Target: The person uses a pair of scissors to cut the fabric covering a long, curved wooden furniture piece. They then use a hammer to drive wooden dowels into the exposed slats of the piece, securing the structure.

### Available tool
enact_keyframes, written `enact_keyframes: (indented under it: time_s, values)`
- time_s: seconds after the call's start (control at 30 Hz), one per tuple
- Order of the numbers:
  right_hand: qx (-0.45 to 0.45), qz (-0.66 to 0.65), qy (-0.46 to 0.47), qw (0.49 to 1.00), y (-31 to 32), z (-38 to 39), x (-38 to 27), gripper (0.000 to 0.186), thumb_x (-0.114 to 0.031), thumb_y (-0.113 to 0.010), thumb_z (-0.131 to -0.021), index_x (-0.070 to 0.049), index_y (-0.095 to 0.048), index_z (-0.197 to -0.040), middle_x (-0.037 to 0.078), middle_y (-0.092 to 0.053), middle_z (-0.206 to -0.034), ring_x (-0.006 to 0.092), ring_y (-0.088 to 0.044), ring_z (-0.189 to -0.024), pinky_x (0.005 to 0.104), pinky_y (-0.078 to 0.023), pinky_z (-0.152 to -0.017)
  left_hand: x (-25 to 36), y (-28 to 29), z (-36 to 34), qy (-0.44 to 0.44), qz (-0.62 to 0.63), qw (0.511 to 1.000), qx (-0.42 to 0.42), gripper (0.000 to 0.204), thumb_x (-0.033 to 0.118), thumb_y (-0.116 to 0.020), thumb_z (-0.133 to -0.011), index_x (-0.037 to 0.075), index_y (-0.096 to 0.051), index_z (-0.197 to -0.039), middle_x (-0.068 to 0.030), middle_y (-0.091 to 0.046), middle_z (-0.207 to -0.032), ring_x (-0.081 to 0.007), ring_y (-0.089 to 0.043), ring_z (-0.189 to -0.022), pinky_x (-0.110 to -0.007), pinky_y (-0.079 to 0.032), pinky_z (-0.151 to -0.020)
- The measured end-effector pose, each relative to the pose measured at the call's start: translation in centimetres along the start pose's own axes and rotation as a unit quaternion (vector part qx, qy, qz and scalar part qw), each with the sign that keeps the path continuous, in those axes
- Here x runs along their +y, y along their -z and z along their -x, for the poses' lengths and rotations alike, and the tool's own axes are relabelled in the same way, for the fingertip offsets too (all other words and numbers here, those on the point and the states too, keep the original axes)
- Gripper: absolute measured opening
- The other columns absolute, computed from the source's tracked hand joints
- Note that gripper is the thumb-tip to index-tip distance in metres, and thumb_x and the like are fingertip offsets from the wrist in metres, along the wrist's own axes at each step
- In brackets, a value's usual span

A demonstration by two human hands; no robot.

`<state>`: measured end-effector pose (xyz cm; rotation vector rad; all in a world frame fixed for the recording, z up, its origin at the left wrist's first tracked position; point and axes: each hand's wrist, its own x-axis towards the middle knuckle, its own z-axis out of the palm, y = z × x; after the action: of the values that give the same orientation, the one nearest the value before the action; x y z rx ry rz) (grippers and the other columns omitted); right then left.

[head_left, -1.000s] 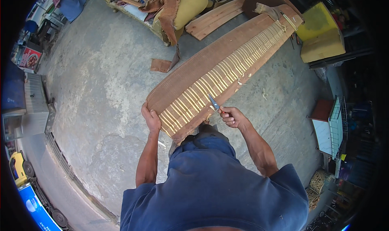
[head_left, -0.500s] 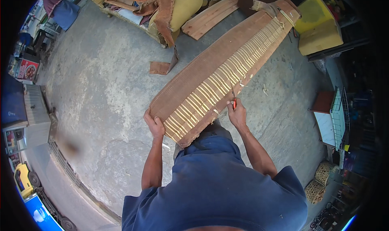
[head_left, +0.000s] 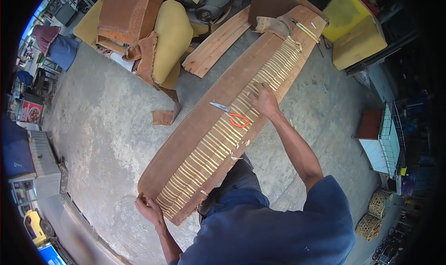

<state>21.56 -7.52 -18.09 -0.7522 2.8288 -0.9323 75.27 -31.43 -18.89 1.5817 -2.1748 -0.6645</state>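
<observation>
A long brown fabric-covered panel [head_left: 186, 123] slants from near left to far right in front of me. Many pale yellow strips [head_left: 211, 146] run crosswise along it in a row. My left hand [head_left: 149, 210] is closed on the panel's near left corner. On the strips beyond the middle rests my right hand [head_left: 265, 101], its fingers bent and pressed together; whatever they pinch is hidden. Scissors [head_left: 238, 119] with orange handles lie loose on the panel, just left of that hand, blades pointing left.
An armchair [head_left: 130, 21] with torn brown covering and yellow foam stands at the far left. Beside it lies a wooden board [head_left: 218, 42]. Yellow foam blocks [head_left: 355, 42] are at the far right, woven baskets [head_left: 369, 226] at the near right. A brown scrap [head_left: 162, 117] hangs to the concrete floor [head_left: 107, 139].
The scissors have left my right hand and now lie on the panel. My right hand has moved farther up onto the strips. The panel's near end and my left hand appear lower and farther left.
</observation>
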Motion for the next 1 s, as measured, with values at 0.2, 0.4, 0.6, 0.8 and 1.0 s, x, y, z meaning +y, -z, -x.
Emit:
enact_keyframes:
  time_s: [0.2, 0.4, 0.6, 0.8, 1.0]
  values:
    - [0.116, 0.161, -0.062, 0.978, 7.9, -22.1, 19.0, 0.05, -0.025, -0.058, -0.096, 0.0, -0.06, -0.138, 0.033, -0.057, -0.135, 0.0486, -0.059, -0.124, 0.0535, -0.05, -0.104, 21.0, -1.2, 10.0, 0.143, 0.225, 0.831, -0.489, 0.029, 0.025, -0.061, -0.106, -0.003, -0.067, -0.11, -0.0051, -0.067, -0.092, -0.0122, -0.061, -0.08, -0.029, -0.048, -0.076]
    - [0.072, 0.303, -0.171, 0.935, 17.3, -35.9, 36.3, 0.062, -0.036, -0.058, -0.094, -0.005, -0.052, -0.147, 0.033, -0.05, -0.145, 0.0488, -0.054, -0.133, 0.0518, -0.046, -0.112, 29.3, -2.9, 9.3, 0.17, 0.106, 0.743, -0.638, 0.03, 0.031, -0.058, -0.107, 0.004, -0.068, -0.115, -0.01, -0.072, -0.088, -0.0188, -0.066, -0.086, -0.037, -0.052, -0.083]
    - [0.045, 0.355, -0.165, 0.919, 14.5, -43.3, 46.7, 0.099, -0.071, -0.059, -0.09, -0.014, -0.028, -0.165, 0.037, -0.035, -0.158, 0.0515, -0.042, -0.145, 0.0508, -0.035, -0.121, 32.7, -4.9, 11.2, 0.189, 0.103, 0.745, -0.632, 0.035, 0.04, -0.055, -0.107, 0.007, -0.065, -0.118, -0.0166, -0.073, -0.093, -0.033, -0.072, -0.09, -0.042, -0.053, -0.087]
    - [-0.08, 0.413, -0.138, 0.897, 20.3, -50.8, 62.6, 0.092, -0.08, -0.041, -0.095, -0.02, -0.033, -0.164, 0.03, -0.043, -0.157, 0.0492, -0.051, -0.137, 0.0561, -0.043, -0.111, 31.8, -5.0, 10.3, 0.162, 0.134, 0.757, -0.618, 0.037, 0.042, -0.054, -0.108, 0.008, -0.063, -0.119, -0.018, -0.071, -0.09, -0.0359, -0.072, -0.093, -0.046, -0.053, -0.086]
    - [-0.08, 0.705, 0.21, 0.672, 20.2, -48.1, 62.2, 0.049, -0.037, -0.046, -0.108, -0.007, -0.055, -0.145, 0.02, -0.069, -0.123, 0.0319, -0.07, -0.107, 0.0452, -0.057, -0.087, 31.7, -4.5, 9.9, 0.13, 0.132, 0.764, -0.618, 0.034, 0.038, -0.056, -0.108, 0.007, -0.063, -0.119, -0.0153, -0.07, -0.089, -0.0296, -0.07, -0.085, -0.043, -0.052, -0.078]
